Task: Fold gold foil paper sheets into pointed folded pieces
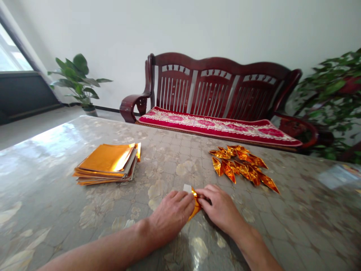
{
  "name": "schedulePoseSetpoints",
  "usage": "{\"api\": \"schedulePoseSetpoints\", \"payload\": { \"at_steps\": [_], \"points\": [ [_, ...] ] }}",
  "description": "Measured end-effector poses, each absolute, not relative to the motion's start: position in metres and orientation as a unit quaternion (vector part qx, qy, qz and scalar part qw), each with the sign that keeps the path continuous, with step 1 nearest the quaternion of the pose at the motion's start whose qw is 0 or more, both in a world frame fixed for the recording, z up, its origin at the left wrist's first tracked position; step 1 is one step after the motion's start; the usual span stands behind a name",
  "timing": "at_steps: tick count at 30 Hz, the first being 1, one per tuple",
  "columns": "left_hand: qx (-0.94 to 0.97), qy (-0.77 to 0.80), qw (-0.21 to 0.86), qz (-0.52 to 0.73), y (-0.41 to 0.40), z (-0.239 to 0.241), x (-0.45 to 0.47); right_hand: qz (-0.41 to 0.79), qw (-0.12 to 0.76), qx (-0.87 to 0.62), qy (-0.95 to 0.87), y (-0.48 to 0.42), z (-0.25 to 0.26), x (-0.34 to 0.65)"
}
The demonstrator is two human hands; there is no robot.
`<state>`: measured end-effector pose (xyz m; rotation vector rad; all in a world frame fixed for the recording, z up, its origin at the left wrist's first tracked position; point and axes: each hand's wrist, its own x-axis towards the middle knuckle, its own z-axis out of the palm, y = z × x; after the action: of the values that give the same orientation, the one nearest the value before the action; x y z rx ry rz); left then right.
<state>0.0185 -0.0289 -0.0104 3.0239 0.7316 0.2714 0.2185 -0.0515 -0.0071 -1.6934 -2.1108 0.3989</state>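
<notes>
A partly folded sheet of gold foil paper (pixel 195 211) lies on the table between both hands, with a pale grey flap sticking out at its far end. My left hand (pixel 172 210) rests over its left side, fingers bent and together, pressing it against the tabletop and hiding much of it. At the right edge, the thumb and fingers of my right hand (pixel 219 207) pinch the foil. A stack of square gold foil paper (pixel 105 160) sits to the left, its edges uneven. Several folded gold foil pieces (pixel 246 169) with pointed ends lie in a cluster at the right.
The glossy, flower-patterned table (pixel 158 154) stretches across the front. Behind it stands a dark wooden bench (pixel 216 90) with a red floral cushion (pixel 214 125). A clear plastic packet (pixel 337 176) lies at the far right. Potted plants (pixel 80 81) flank the bench.
</notes>
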Motion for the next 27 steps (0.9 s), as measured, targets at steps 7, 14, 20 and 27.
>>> {"api": "schedulePoseSetpoints", "payload": {
  "at_steps": [7,14,20,27],
  "points": [
    [0.961,0.267,-0.001,0.074,-0.032,-0.011,0.02,0.062,0.179,-0.58,-0.792,-0.055,-0.01,0.218],
    [0.966,0.245,-0.005,0.078,-0.031,-0.008,0.019,0.018,0.208,-0.569,-0.796,-0.056,-0.014,0.214],
    [0.969,0.237,0.001,0.071,-0.03,-0.008,0.018,0.003,0.26,-0.579,-0.773,-0.057,-0.02,0.209],
    [0.965,0.255,0.019,0.057,-0.029,-0.004,0.019,0.032,0.254,-0.596,-0.761,-0.057,-0.022,0.208]
  ]
}}
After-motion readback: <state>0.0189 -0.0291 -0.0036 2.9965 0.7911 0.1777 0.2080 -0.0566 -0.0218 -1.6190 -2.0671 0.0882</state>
